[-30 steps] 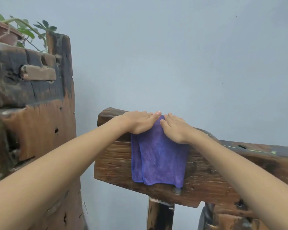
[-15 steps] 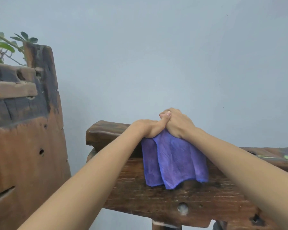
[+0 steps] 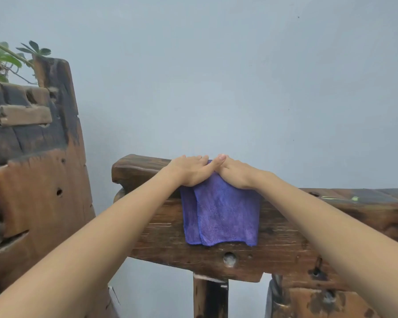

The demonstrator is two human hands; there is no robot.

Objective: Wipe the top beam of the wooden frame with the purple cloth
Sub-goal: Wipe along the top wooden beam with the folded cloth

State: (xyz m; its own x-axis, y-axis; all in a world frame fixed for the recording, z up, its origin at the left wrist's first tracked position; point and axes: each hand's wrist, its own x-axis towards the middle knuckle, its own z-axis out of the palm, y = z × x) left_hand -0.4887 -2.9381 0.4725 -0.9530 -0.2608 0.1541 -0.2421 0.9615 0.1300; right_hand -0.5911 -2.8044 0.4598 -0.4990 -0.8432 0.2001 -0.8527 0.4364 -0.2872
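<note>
Flattened out since half a second ago: both hands, then bunched and lifted over the cloth with fingers curled together, now spread palm-down on it. Cloth hangs longer and smoother down the beam's front than before.

Head view: left hand (image 3: 190, 171) flat, fingers extended and close together, pressing on purple cloth (image 3: 221, 216) at the top of the beam (image 3: 143, 167). Right hand (image 3: 236, 174) flat too, fingers straight, index tip touching left hand's fingertips at the far edge. Neither hand gripping, just pressing down with palms. Cloth draped over the top beam of wooden frame, near its left end, folded in two overlapping layers, lower edge stopping just above a round peg hole (image 3: 229, 258) in the beam's front face. Vertical post (image 3: 210, 297) under the beam. Taller dark weathered wooden upright (image 3: 39, 180) at left, well apart from the beam, with a potted plant (image 3: 12, 57) behind its top. Plain grey-blue wall (image 3: 216, 76) behind everything.
</note>
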